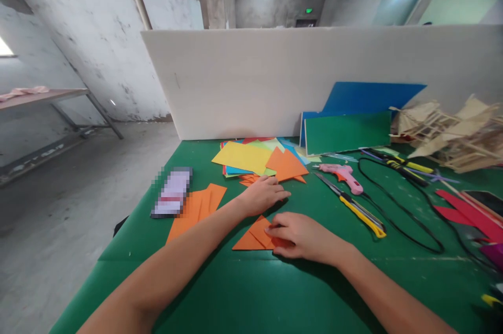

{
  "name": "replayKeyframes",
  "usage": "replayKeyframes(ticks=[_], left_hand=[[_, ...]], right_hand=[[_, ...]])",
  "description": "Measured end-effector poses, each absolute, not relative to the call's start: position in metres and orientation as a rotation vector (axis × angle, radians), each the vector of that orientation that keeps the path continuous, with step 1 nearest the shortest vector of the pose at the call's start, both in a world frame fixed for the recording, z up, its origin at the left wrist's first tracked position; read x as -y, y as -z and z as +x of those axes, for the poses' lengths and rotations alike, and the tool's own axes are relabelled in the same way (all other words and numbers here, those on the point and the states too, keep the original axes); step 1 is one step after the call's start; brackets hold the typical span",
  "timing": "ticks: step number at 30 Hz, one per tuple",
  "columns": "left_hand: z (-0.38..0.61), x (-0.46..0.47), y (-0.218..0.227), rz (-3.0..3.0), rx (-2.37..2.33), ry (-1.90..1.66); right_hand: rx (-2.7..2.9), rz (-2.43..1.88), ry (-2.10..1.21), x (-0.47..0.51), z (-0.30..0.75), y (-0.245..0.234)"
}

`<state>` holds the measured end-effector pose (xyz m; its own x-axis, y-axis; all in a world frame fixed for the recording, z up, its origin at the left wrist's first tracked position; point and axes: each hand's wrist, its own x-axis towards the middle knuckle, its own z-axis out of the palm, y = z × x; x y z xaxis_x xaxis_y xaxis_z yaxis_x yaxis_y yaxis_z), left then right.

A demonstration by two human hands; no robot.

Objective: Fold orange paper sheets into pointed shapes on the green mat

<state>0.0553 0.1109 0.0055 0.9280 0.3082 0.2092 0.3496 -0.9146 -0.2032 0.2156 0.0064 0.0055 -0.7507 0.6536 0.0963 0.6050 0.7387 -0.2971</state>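
At the far left, a dark-edged flat phone with a blurred screen (172, 192) is seen lying near the edge of the green-covered table (267, 297); a fall could be caused by a knock from the left arm. Beside it, flat orange paper pieces (192, 208) are partly crossed by the left forearm and could be dragged out of line by it. Farther back, a loose pile topped by a yellow paper sheet (239, 155) is judged liable to slide if brushed. The folded triangular orange paper (247, 243) is located at the near middle. The left hand (264, 196) is held palm down, fingers loosely extended, grasping nothing visible. The right hand (298, 234) is bent over the paper's right part; whether pinched or merely pressed cannot be told. Uneven pressure there could cause a skewed crease. Farther right, a yellow-handled metal utility knife (359, 213) is noted, pointed away; a careless reach could cause a cut.
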Motion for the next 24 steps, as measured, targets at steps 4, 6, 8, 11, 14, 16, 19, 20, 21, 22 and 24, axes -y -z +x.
replayKeyframes(ticks=[4,6,8,11,14,16,19,20,21,22,24], left_hand=[[0.058,-0.116,-0.009,-2.851,0.430,0.269],[0.059,-0.120,-0.009,-2.860,0.430,0.305],[0.059,-0.123,-0.010,-2.867,0.439,0.350],[0.059,-0.126,-0.012,-2.866,0.462,0.407],[0.058,-0.125,-0.012,-2.867,0.481,0.430],[0.057,-0.122,-0.008,-2.898,0.465,0.413],[0.055,-0.117,0.000,-2.966,0.474,0.405],[0.053,-0.115,0.003,-2.984,0.493,0.413],[0.051,-0.113,0.005,-2.999,0.513,0.425],[0.049,-0.111,0.006,-3.012,0.523,0.430],[0.043,-0.107,0.008,-3.032,0.500,0.419]], right_hand=[[2.678,-1.059,-0.371,-0.013,0.227,-0.007],[2.643,-1.105,-0.367,-0.018,0.236,-0.008],[2.597,-1.165,-0.346,-0.023,0.245,-0.006],[2.512,-1.274,-0.274,-0.032,0.256,0.002],[2.408,-1.359,-0.156,-0.040,0.256,0.014],[2.334,-1.406,-0.108,-0.044,0.252,0.019],[2.242,-1.416,-0.134,-0.048,0.248,0.020],[2.212,-1.402,-0.161,-0.049,0.248,0.019],[2.179,-1.385,-0.185,-0.050,0.250,0.018],[2.132,-1.374,-0.192,-0.052,0.252,0.017],[2.037,-1.380,-0.131,-0.055,0.259,0.017]])
